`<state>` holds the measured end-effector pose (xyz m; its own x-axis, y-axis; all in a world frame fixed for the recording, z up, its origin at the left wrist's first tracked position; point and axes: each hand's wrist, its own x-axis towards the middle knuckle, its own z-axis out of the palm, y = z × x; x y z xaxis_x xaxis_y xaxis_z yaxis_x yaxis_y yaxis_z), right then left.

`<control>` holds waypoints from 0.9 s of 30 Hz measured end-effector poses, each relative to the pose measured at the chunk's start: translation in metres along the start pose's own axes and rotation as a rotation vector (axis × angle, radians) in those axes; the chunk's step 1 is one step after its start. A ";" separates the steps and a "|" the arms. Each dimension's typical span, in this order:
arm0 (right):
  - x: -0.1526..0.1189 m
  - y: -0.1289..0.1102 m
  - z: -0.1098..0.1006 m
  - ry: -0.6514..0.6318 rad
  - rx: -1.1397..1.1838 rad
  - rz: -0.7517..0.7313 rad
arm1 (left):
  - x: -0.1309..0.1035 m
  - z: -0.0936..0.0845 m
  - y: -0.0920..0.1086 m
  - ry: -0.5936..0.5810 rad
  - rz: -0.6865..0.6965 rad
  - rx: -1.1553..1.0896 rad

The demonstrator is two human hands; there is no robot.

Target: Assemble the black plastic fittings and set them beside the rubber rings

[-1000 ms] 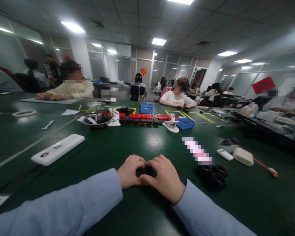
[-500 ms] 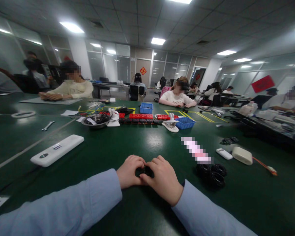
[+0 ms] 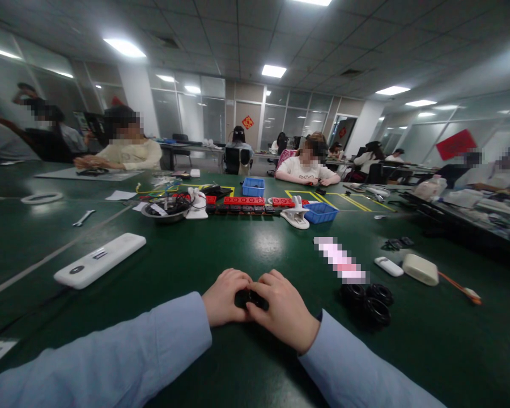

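Across the far room, ceiling lamps (image 3: 274, 71) over several seated co-workers; nearer, a wide green table (image 3: 221, 246). From the left: a white ring (image 3: 41, 198) lying flat, then a wrench (image 3: 84, 218), and nearer, a long white case (image 3: 100, 260), slantwise. Far left, a co-worker (image 3: 127, 152) with hands low over a dark object. Next to the right, toward the far side, a metal bowl (image 3: 172, 217) heaped with cables, just beside a white clip (image 3: 196, 207), then a red strip (image 3: 244, 200).

Near, at the middle, the left hand (image 3: 223, 297), fingers curled, pinched on a small black part (image 3: 257, 299) just above or on the table; exact contact hidden. Right beside, the right hand (image 3: 284, 309), grasping the same part between thumb and forefinger, with fingertips close to the left ones. Just changed: from a round mouth facing up to a flatter, longer dark shape, with a slight shift of the right thumb. Probable meaning: a turn or tilt of the part, with handling under way and no release yet.

Farther right, unmoved: a blue bin (image 3: 322, 213), three black rings (image 3: 378, 311) clustered together, and a beige box (image 3: 420, 269).
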<state>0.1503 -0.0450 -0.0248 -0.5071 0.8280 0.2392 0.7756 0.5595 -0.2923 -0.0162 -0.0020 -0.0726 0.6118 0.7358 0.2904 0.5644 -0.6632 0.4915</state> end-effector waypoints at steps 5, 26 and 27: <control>0.002 0.007 -0.001 -0.036 0.134 -0.063 | 0.000 0.001 -0.001 0.013 0.006 0.001; 0.002 0.006 0.010 -0.011 0.271 -0.186 | -0.001 0.001 -0.002 -0.019 0.036 0.037; 0.002 0.006 0.010 -0.017 0.264 -0.189 | -0.001 0.001 -0.002 -0.015 0.035 0.041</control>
<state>0.1497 -0.0395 -0.0350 -0.6407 0.7080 0.2970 0.5442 0.6917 -0.4748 -0.0175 -0.0015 -0.0749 0.6399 0.7100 0.2940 0.5647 -0.6939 0.4467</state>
